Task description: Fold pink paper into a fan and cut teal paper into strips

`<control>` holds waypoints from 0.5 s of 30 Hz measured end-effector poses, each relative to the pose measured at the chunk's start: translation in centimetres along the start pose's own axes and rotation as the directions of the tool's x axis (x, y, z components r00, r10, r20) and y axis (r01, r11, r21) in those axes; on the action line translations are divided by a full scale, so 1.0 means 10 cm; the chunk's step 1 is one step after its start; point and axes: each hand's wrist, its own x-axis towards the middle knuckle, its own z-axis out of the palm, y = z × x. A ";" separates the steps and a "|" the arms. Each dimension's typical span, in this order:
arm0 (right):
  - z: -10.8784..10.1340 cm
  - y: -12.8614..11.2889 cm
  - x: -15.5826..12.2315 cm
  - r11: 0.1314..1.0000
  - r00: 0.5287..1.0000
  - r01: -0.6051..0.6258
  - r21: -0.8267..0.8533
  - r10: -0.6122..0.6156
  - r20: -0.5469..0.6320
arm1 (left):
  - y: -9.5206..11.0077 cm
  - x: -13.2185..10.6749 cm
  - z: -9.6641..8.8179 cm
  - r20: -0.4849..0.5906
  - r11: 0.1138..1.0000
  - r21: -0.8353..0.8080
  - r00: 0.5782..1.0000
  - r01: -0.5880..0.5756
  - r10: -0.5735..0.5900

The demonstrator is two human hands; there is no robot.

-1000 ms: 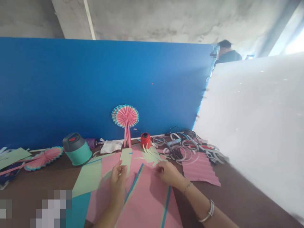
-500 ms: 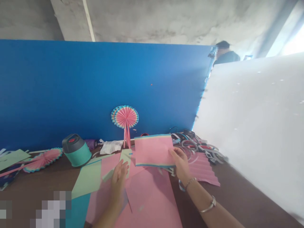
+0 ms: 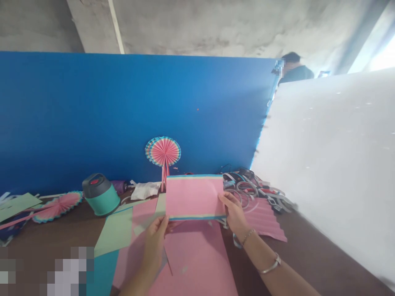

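Observation:
A pink sheet of paper point(image 3: 194, 197) with blue and pale yellow bands along its top and bottom edges is held up above the table. My left hand point(image 3: 156, 232) pinches its lower left corner between thumb and fingers. On the other side, my right hand point(image 3: 233, 207) grips the right edge, thumb in front and the other fingers behind. Below lie larger pink sheets point(image 3: 200, 255), partly shaded by the raised paper. Behind it a round pleated paper fan point(image 3: 164, 151), pink with a blue and yellow rim, leans upright against the blue panel.
A green-and-grey container point(image 3: 101, 195) stands at the back left. Beside it lies another paper fan point(image 3: 58, 206). Pale green paper point(image 3: 115, 232) and blue paper point(image 3: 103, 269) lie left of centre. Tangled cables point(image 3: 256, 187) and pleated pink paper point(image 3: 265, 220) are at right. A person point(image 3: 294, 68) is beyond the white partition point(image 3: 333, 156).
My left hand has closed on the paper's lower left corner; it was open and apart from it before. The sheet has shifted slightly left and sits level, facing me.

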 end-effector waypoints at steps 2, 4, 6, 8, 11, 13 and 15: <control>-0.02 0.02 0.02 1.000 1.000 0.013 -0.020 -0.013 0.012 | -0.01 0.00 0.00 0.017 0.999 -0.040 1.000 0.004 -0.003; -0.04 0.03 0.03 1.000 1.000 0.002 -0.027 -0.002 0.028 | -0.02 0.01 0.00 0.045 0.997 -0.074 0.999 0.022 -0.019; -0.04 0.04 0.02 0.999 0.997 -0.032 -0.033 0.034 0.075 | -0.03 0.03 -0.01 0.053 0.990 -0.134 0.998 0.045 -0.038; -0.04 0.03 0.00 0.996 0.987 -0.073 -0.043 0.079 0.140 | -0.03 0.05 -0.01 0.035 0.969 -0.237 0.997 0.069 -0.063; -0.01 0.03 -0.03 0.992 0.971 -0.120 -0.030 0.124 0.206 | -0.02 0.05 0.00 0.059 0.926 -0.363 0.994 0.107 -0.092; 0.02 0.04 -0.06 0.989 0.964 -0.147 -0.003 0.144 0.225 | -0.02 0.04 0.03 0.117 0.926 -0.354 0.988 0.133 -0.098; 0.06 0.06 -0.09 0.987 0.961 -0.162 0.021 0.153 0.232 | -0.03 0.01 0.07 0.138 0.955 -0.266 0.985 0.135 -0.101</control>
